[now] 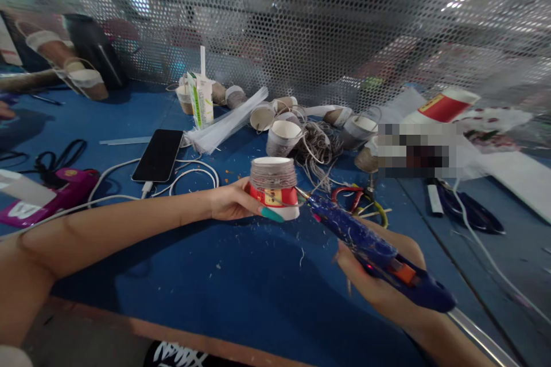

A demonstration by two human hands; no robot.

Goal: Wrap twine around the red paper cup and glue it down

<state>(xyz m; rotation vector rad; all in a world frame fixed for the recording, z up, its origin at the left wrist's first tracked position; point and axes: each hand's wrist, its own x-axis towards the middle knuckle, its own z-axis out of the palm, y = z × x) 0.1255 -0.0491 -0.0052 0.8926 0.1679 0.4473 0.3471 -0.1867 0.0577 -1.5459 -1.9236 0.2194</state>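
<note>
My left hand grips a paper cup with a red printed band and a white base, tilted slightly above the table. Grey cord is wound in rows around the cup's upper part, and a loose length trails off to the right. My right hand is wrapped round a blue glue gun with an orange switch and a small red light. Its metal nozzle points at the cup's right side, at or very near the cord. A glue stick sticks out of the back.
Behind the cup are several cord-wrapped cups, a tangle of grey cord and clear glue sticks. A phone on a white cable lies left; pliers lie right. A perforated metal screen borders the blue table.
</note>
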